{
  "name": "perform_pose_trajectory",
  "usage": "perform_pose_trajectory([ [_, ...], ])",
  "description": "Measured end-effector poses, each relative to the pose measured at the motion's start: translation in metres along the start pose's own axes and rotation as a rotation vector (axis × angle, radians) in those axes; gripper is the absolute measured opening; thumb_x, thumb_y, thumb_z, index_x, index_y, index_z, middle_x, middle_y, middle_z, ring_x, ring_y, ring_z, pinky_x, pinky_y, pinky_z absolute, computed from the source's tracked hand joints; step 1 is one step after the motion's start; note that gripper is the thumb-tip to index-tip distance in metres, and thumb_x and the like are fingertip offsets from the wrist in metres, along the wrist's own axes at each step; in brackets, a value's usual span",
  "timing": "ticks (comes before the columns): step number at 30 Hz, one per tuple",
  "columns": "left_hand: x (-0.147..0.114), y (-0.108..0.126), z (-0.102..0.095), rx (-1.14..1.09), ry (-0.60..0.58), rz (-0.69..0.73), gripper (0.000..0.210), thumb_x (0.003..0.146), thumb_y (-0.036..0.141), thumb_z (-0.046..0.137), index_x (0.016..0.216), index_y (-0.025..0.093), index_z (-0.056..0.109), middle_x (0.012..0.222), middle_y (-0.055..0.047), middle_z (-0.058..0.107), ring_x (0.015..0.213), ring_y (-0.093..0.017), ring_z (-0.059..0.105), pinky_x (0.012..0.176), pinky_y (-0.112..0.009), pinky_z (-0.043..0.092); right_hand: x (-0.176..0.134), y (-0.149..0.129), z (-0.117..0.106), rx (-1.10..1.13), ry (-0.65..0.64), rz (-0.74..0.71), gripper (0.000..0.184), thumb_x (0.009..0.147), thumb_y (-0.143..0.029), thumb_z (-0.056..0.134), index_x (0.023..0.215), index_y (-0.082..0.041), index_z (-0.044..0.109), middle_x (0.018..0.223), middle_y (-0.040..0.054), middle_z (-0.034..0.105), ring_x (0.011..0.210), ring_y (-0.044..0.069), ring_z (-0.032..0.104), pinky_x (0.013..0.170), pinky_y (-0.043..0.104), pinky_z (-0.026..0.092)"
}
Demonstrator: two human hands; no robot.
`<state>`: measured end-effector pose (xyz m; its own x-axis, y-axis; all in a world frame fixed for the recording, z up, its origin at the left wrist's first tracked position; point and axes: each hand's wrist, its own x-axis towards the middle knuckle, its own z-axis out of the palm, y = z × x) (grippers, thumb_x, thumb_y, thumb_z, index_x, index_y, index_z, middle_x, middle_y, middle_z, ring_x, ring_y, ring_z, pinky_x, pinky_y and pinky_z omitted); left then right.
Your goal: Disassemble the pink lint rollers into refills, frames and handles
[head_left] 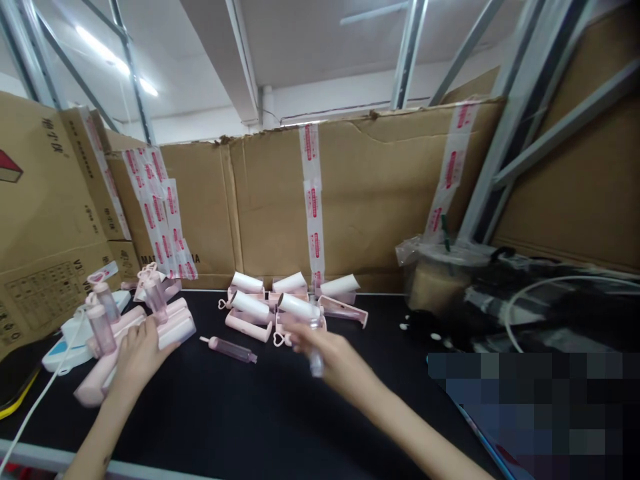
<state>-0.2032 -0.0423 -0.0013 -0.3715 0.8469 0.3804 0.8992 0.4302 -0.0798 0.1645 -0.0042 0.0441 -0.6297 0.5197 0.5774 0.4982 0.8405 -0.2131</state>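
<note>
On the left, my left hand is curled over a pink lint roller case, whose near end is blurred. Beside its thumb lies a white and pink roller, and translucent pink handles with heart-shaped loops stand close by. My right hand, smeared by motion, pinches a short clear tube-like piece in front of the middle group. In that group, white paper rolls rest on pink cases. A single translucent pink handle lies on the black tabletop between my hands.
Cardboard walls with strips of printed tape close off the back and left. At the right stand a bagged drink cup, dark clutter and a white cable. A white power strip and its cord sit at far left.
</note>
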Motion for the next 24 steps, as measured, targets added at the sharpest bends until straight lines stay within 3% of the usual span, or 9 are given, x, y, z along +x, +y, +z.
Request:
perform_pose_trajectory([
  [3, -0.002, -0.001, 0.003, -0.036, 0.05, 0.011, 0.063, 0.075, 0.055, 0.047, 0.115, 0.006, 0.047, 0.106, -0.019, 0.062, 0.102, -0.037, 0.054, 0.083, -0.038, 0.04, 0.023, -0.025, 0.039, -0.266, -0.227, -0.148, 0.023, 0.092, -0.032, 0.044, 0.096, -0.017, 0.061, 0.083, 0.0111, 0.066, 0.076, 0.022, 0.063, 0.064, 0.029, 0.044],
  [6, -0.003, -0.002, 0.008, -0.063, 0.075, 0.045, 0.06, 0.075, 0.054, 0.049, 0.115, 0.01, 0.05, 0.109, -0.017, 0.062, 0.101, -0.034, 0.055, 0.086, -0.039, 0.039, 0.05, -0.045, 0.077, -0.323, -0.297, -0.16, 0.039, 0.08, -0.052, 0.056, 0.089, -0.014, 0.061, 0.078, 0.0114, 0.068, 0.076, 0.026, 0.064, 0.065, 0.032, 0.045],
  [9, -0.005, 0.001, 0.008, -0.051, 0.123, 0.057, 0.054, 0.076, 0.053, 0.048, 0.11, 0.013, 0.056, 0.11, -0.016, 0.062, 0.105, -0.035, 0.053, 0.09, -0.042, 0.036, 0.068, -0.047, 0.101, -0.368, -0.324, -0.121, 0.027, 0.081, -0.039, 0.06, 0.089, -0.013, 0.059, 0.076, 0.0108, 0.069, 0.072, 0.025, 0.065, 0.063, 0.031, 0.045],
  [11, -0.009, 0.006, 0.005, -0.067, 0.157, 0.056, 0.052, 0.077, 0.053, 0.047, 0.108, 0.012, 0.057, 0.11, -0.016, 0.062, 0.107, -0.034, 0.051, 0.091, -0.041, 0.036, 0.072, -0.041, 0.107, -0.393, -0.311, -0.089, 0.02, 0.083, -0.027, 0.058, 0.093, -0.01, 0.057, 0.078, 0.0136, 0.069, 0.074, 0.026, 0.066, 0.063, 0.032, 0.045],
  [14, -0.013, 0.012, -0.002, -0.113, 0.121, 0.028, 0.049, 0.078, 0.052, 0.047, 0.104, 0.011, 0.058, 0.111, -0.016, 0.06, 0.107, -0.032, 0.052, 0.088, -0.037, 0.039, 0.076, -0.028, 0.109, -0.416, -0.288, -0.044, 0.025, 0.083, -0.02, 0.055, 0.103, -0.005, 0.053, 0.081, 0.0192, 0.068, 0.075, 0.029, 0.066, 0.064, 0.034, 0.045],
  [17, -0.017, 0.016, -0.008, -0.168, 0.068, -0.01, 0.046, 0.08, 0.05, 0.045, 0.106, 0.013, 0.056, 0.117, -0.014, 0.057, 0.102, -0.03, 0.056, 0.081, -0.035, 0.042, 0.077, -0.02, 0.109, -0.411, -0.283, -0.031, 0.027, 0.084, -0.02, 0.055, 0.106, -0.005, 0.051, 0.081, 0.0192, 0.069, 0.074, 0.029, 0.067, 0.063, 0.033, 0.045],
  [24, -0.015, 0.018, -0.008, -0.225, 0.084, -0.036, 0.037, 0.085, 0.044, 0.041, 0.103, 0.015, 0.055, 0.116, -0.013, 0.057, 0.102, -0.029, 0.058, 0.074, -0.033, 0.044, 0.075, -0.025, 0.106, -0.329, -0.253, -0.065, 0.023, 0.083, -0.025, 0.058, 0.101, -0.011, 0.057, 0.083, 0.0175, 0.07, 0.077, 0.029, 0.067, 0.065, 0.033, 0.045],
])
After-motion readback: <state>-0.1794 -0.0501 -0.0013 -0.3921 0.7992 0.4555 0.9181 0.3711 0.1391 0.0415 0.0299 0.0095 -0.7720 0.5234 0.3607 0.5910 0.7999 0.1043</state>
